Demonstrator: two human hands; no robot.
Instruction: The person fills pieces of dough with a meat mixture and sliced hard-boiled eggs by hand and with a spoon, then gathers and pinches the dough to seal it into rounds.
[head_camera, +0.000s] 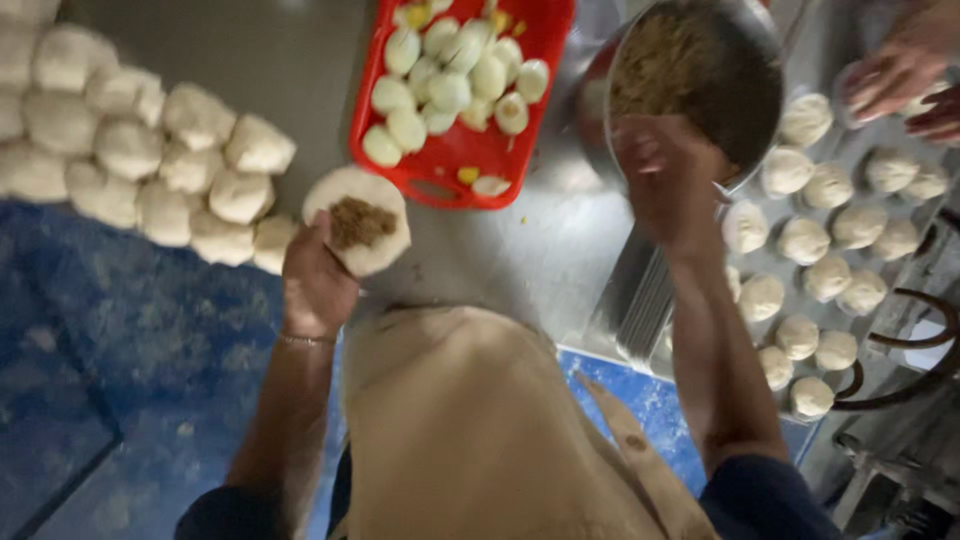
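Observation:
My left hand (316, 278) holds a flat round of dough (357, 220) with a dab of brown filling in its middle. My right hand (663, 180) reaches at the rim of a metal bowl (745, 110) of brown minced filling; its fingers are blurred and I cannot tell if they hold anything. A red tray (463, 150) of peeled boiled eggs sits just beyond the dough round.
A heap of dough balls (130, 150) lies at the left on the steel table (290, 70). Filled dough buns (830, 270) lie in rows on a metal tray at the right. Another person's hands (905, 80) work at the top right corner.

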